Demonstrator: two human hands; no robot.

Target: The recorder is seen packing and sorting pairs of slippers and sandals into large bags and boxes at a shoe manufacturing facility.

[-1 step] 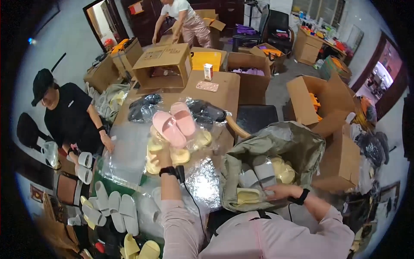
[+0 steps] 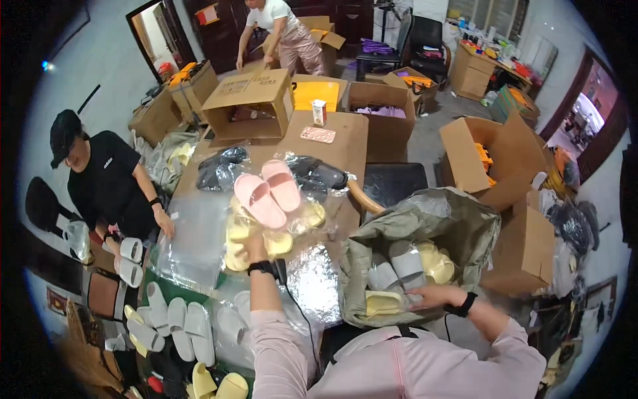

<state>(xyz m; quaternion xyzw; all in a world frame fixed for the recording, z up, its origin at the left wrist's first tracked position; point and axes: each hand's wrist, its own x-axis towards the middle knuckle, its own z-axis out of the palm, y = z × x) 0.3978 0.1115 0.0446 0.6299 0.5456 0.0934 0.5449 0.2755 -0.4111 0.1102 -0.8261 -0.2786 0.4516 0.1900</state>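
Observation:
My left hand [image 2: 252, 246] is closed at the near side of yellow slippers [image 2: 236, 249] in clear plastic; its fingertips are partly hidden. On top of these lies a pair of pink slippers [image 2: 269, 193], crossed over each other. My right hand [image 2: 437, 297] reaches over the near rim of a grey-green woven sack [image 2: 458, 223], fingers stretched toward the slippers inside. In the sack are grey slippers [image 2: 407, 261], a bagged yellow pair [image 2: 435, 263] and another yellow slipper [image 2: 383, 302] near my fingertips.
Clear plastic bags [image 2: 189, 233] lie stacked at left, beside a co-worker in black [image 2: 106, 179] holding white slippers [image 2: 131, 259]. Grey slippers [image 2: 191, 326] line the near left. Bagged black slippers [image 2: 319, 171], a carton [image 2: 246, 106] and open boxes [image 2: 492, 159] stand around. Another person [image 2: 286, 33] bends behind.
My left hand has shifted very slightly to the right at the yellow slippers. My right hand stays at the sack. The whole view has moved a little.

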